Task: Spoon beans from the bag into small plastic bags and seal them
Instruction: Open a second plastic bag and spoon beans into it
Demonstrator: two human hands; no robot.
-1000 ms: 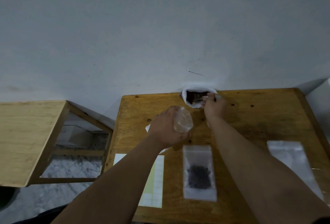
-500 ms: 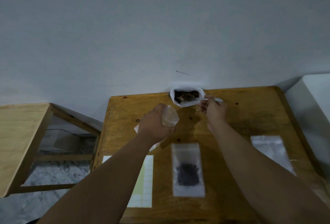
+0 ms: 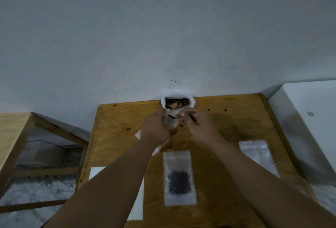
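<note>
A white bag of brown beans [image 3: 177, 102] stands open at the far edge of the wooden table [image 3: 236, 124], against the wall. Just in front of it, my left hand [image 3: 156, 129] holds a small clear plastic bag [image 3: 171, 121] with its mouth up. My right hand [image 3: 198, 126] grips a spoon [image 3: 174, 117] whose bowl is at the mouth of that small bag. Closer to me lies a flat small bag with dark beans inside [image 3: 179, 177]. An empty clear bag [image 3: 258, 155] lies flat to the right.
A sheet of white and pale green labels [image 3: 138, 200] lies at the table's front left, partly under my left arm. A second wooden table [image 3: 12, 133] stands to the left. A white box or appliance [image 3: 309, 122] stands right of the table.
My right hand has drawn the spoon back from the bean bag to the mouth of the small bag. My left hand has lifted that small bag closer to the bean bag.
</note>
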